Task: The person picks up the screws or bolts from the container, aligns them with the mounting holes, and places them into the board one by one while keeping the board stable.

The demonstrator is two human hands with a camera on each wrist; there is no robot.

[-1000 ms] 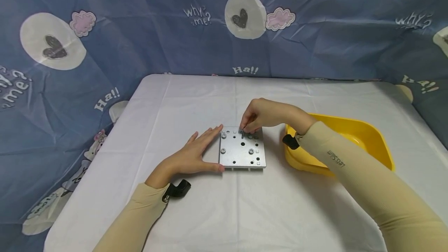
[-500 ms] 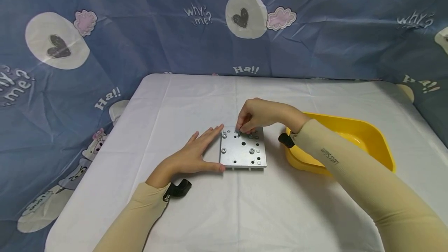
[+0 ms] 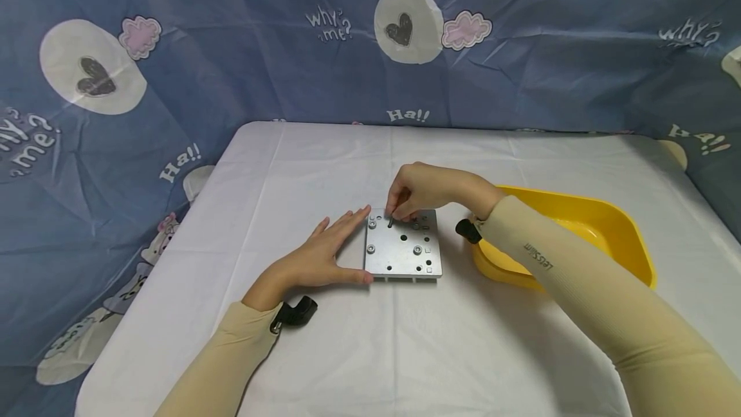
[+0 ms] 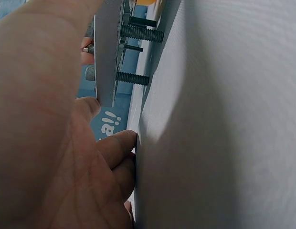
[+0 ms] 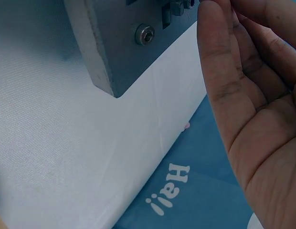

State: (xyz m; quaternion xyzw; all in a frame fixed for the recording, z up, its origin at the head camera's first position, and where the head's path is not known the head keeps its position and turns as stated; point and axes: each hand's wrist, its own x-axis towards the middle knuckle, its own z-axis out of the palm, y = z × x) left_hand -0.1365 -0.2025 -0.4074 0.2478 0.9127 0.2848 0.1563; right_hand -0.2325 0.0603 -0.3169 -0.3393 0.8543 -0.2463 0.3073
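A square silver metal plate (image 3: 393,259) with several holes stands raised off the white cloth. Socket-head screws (image 5: 144,34) sit in it, and their threaded ends (image 4: 141,33) stick out beneath. My left hand (image 3: 315,264) is spread along its left side, fingers straight, index fingertip by the far left corner and thumb at the near left corner. Between thumb and fingertips my right hand (image 3: 419,188) pinches a small dark metal pin (image 3: 390,222), its lower end right at a hole near the plate's far edge. In the right wrist view the pinching fingertips are cut off at the top.
A yellow plastic tray (image 3: 628,237) stands to the right, partly under my right forearm. White cloth (image 3: 324,365) covers the table. Behind it hangs a blue printed curtain (image 3: 324,82).
My right hand has moved slightly left over the plate with the pin, from the right of a hole near the far edge to right at it. My left hand stays in place.
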